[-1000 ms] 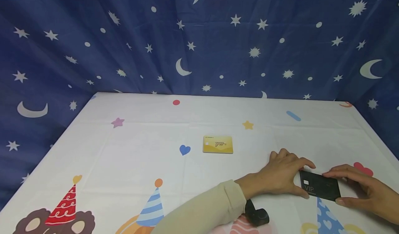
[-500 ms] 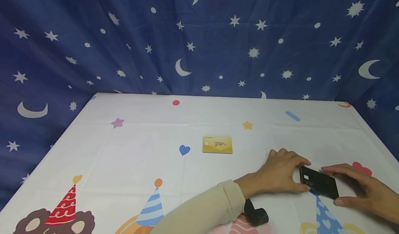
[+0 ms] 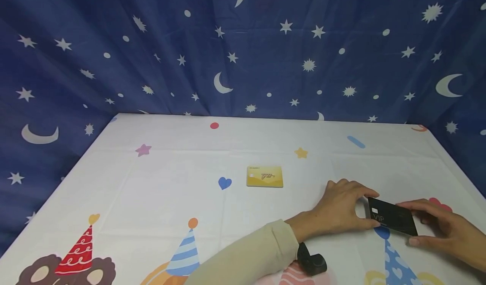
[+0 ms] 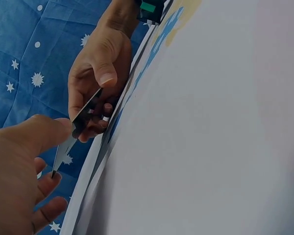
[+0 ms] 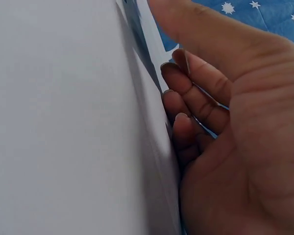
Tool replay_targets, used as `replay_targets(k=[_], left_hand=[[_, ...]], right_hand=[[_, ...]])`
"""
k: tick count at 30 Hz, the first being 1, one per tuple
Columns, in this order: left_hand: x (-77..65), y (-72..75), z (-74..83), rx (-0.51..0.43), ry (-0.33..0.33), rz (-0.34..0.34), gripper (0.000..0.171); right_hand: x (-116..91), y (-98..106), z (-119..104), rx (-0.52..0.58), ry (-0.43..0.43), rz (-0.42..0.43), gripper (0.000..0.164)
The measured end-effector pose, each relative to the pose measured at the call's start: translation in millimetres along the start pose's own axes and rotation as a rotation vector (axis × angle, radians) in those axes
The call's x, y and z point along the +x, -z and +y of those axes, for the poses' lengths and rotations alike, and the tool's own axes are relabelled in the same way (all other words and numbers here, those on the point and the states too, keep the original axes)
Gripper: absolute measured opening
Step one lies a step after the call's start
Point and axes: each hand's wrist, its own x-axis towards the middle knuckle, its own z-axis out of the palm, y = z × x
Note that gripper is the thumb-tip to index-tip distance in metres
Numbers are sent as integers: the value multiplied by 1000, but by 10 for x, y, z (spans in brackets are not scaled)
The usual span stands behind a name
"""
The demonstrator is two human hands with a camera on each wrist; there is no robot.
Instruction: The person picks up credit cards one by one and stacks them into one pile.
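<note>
A black card (image 3: 395,218) with "VIP" and a chip square on its face is held between two hands near the right front of the table. My left hand (image 3: 341,211) pinches its left end, thumb at the near edge and forefinger at the far edge. At the other end, my right hand (image 3: 446,223) holds it by the right edges in the same way. The left wrist view shows the card (image 4: 63,151) almost edge-on, tilted between both hands. Curled fingers (image 5: 201,98) fill the right wrist view. A gold VIP card (image 3: 264,177) lies flat further back, left of the hands.
The white tablecloth (image 3: 182,162) has printed stars, hearts and party hats. A dark wrist-worn device (image 3: 313,263) sits under the left sleeve (image 3: 250,253). Behind the table hangs a blue curtain (image 3: 265,44) with moons and stars.
The black card has turned and tilted a little between the fingers, its far edge rising in view. Both hands have stayed nearly in place. The gold card has not moved.
</note>
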Motion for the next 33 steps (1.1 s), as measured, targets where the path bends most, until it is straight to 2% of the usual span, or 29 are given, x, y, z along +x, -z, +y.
replay_targets(k=[6, 10, 14, 19, 25, 33], left_hand=[[-16, 23, -1, -26, 1, 11, 65], [-27, 44, -13, -47, -10, 31, 69], [-39, 64, -32, -86, -24, 54, 67], [-62, 91, -74, -147, -33, 81, 67], [-87, 163, -115, -198, -36, 115, 66], [-141, 239, -151, -212, -15, 139, 67]], right_hand=[[-4, -15, -9, 22, 16, 70, 72], [2, -4, -16, 21, 33, 80, 72], [27, -3, -63, 48, 64, 82, 75], [63, -17, -120, 85, 89, 124, 84], [110, -25, -180, 121, 98, 179, 83], [152, -50, -311, 115, 140, 172, 84]])
